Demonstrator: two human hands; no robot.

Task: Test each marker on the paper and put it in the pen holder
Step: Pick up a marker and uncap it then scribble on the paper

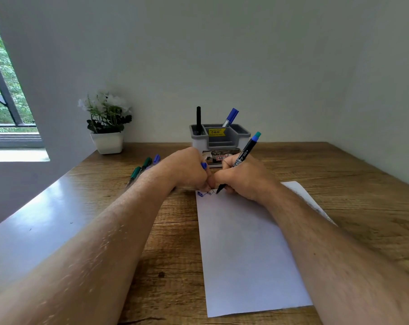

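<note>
1. Right hand point(244, 178) is curled around a black marker point(242, 158) with a teal end, held like you'd write. It's tilted so the teal end leans away toward the pen holder point(220, 139), and the tip is down on the far end of the paper point(248, 249).
2. Left hand point(187, 171) is balled into a fist right beside the right one, thumbs pretty much touching. A bit of blue cap point(203, 165) sticks out of the fist, so it's gripping that.
3. Both forearms stretch out low over the desk point(339, 184), the right one lying across the paper's right edge.
4. There are blue and black scribbles point(204, 194) on the paper's far left corner, just left of the marker tip.
5. The pen holder sits just past the hands, with a black pen point(198, 120) standing in its left slot and a blue marker point(230, 117) leaning in the back one.
6. Left of the holder, a few green and purple markers point(143, 167) lie on the desk, partly hidden behind the left wrist. Further left is a potted plant point(106, 123) by the wall.
7. Right of the holder it's just bare wood out to the desk edge.
</note>
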